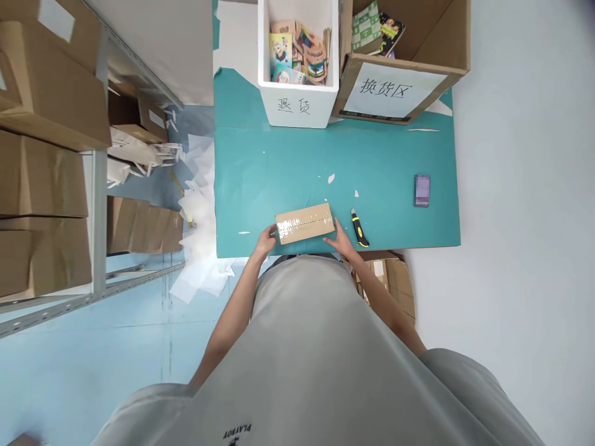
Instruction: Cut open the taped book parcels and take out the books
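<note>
A small cardboard box [305,224] with shiny clear tape along its top lies slightly askew near the front edge of the green-topped table. My left hand [266,240] grips its left end, fingers at the side. At the opposite end, my right hand [343,241] has its fingers and thumb around the right corner. A yellow and black utility knife [359,229] rests just right of my right hand, apart from it.
At the table's back stand a white foam box [297,105] of small packages and a large labelled carton [395,90] holding booklets. A phone-like purple object [422,190] lies on the right. Shelving [99,223] with cartons stands left; paper sheets [199,217] litter the floor.
</note>
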A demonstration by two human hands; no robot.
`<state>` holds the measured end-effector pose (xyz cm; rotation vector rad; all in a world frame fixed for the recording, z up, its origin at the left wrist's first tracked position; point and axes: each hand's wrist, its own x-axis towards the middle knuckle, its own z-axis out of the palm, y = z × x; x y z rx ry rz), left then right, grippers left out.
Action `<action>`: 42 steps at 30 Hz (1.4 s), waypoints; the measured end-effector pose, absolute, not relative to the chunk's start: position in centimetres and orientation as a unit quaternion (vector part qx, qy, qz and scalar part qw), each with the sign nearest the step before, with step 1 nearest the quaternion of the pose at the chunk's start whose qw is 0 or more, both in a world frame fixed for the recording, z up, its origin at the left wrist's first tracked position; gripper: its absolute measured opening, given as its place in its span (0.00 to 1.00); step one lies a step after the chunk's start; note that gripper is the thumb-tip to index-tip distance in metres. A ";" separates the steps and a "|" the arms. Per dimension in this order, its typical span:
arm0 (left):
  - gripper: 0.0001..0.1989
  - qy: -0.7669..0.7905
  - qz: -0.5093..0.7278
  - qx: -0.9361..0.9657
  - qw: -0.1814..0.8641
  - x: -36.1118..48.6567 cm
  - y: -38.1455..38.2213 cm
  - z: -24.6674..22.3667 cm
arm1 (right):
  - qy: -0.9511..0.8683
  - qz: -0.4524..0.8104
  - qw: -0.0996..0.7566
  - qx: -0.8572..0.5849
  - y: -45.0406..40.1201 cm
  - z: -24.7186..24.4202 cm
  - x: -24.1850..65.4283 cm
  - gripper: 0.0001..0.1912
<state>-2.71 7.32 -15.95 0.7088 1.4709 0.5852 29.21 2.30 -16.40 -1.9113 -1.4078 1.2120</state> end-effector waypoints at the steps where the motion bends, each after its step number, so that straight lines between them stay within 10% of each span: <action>1: 0.35 0.648 0.252 0.313 0.647 -2.7 7.0 -16.2 | -0.494 0.464 0.244 -0.694 2.1 -16.8 28.8 0.51; 9: 0.16 0.630 0.280 0.357 0.631 -4.5 7.2 -14.6 | -0.479 0.413 0.297 -0.716 3.2 -15.7 28.3 0.33; 33: 0.36 0.666 0.295 0.316 0.608 -3.1 7.5 -16.4 | -0.361 0.512 0.281 -0.727 3.9 -16.4 28.1 0.29; 42: 0.21 0.677 0.310 0.381 0.548 -2.5 9.1 -14.8 | -0.400 0.483 0.313 -0.713 6.3 -14.1 28.3 0.24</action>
